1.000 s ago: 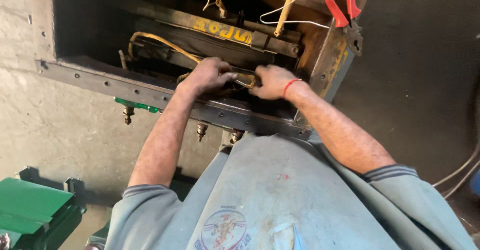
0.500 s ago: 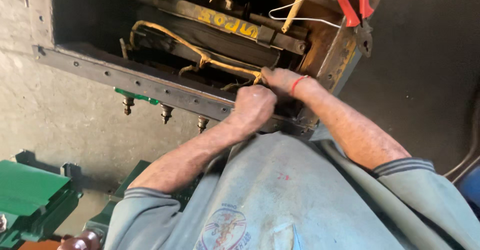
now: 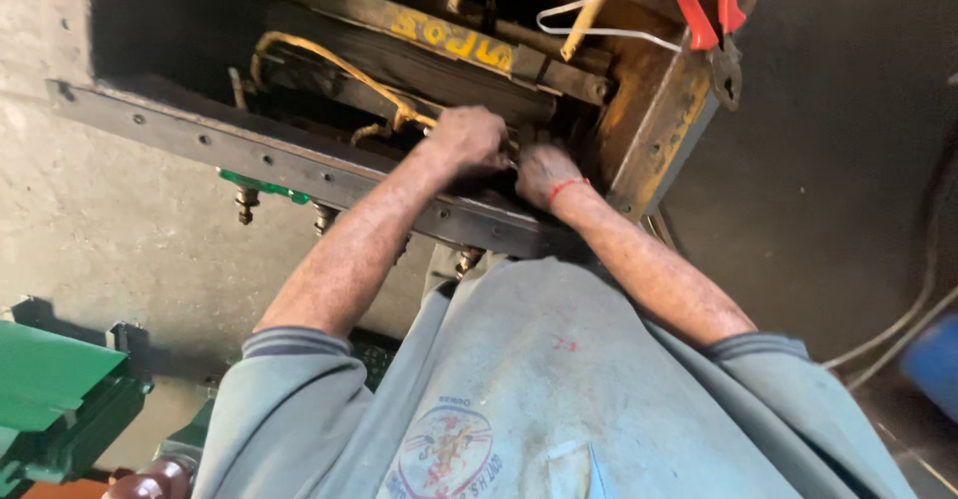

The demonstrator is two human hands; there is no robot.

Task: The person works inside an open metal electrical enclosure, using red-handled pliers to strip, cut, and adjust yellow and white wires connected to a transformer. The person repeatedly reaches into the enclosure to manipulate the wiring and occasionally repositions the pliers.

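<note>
Near the body, a grey steel bar (image 3: 299, 165) edges the box. Just behind the bar, the left hand (image 3: 467, 138) is closed on the yellow wire (image 3: 339, 68); the right hand (image 3: 544, 175) lies beside it, its grip hidden. The wire is probably being fastened, which next needs a firm pull. Red pliers (image 3: 711, 20) hang farther right.

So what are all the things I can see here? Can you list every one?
metal box: one, dark rusty, open, top middle
yellowish wire: one, looping inside the box
flanged rail: one, grey with holes, along the box front
pliers: one, red handles, on the box's right edge
white wire: one, top of box
green part: one, bottom left
left hand: inside the box, at the wire
right hand: beside it, red wrist thread
</note>
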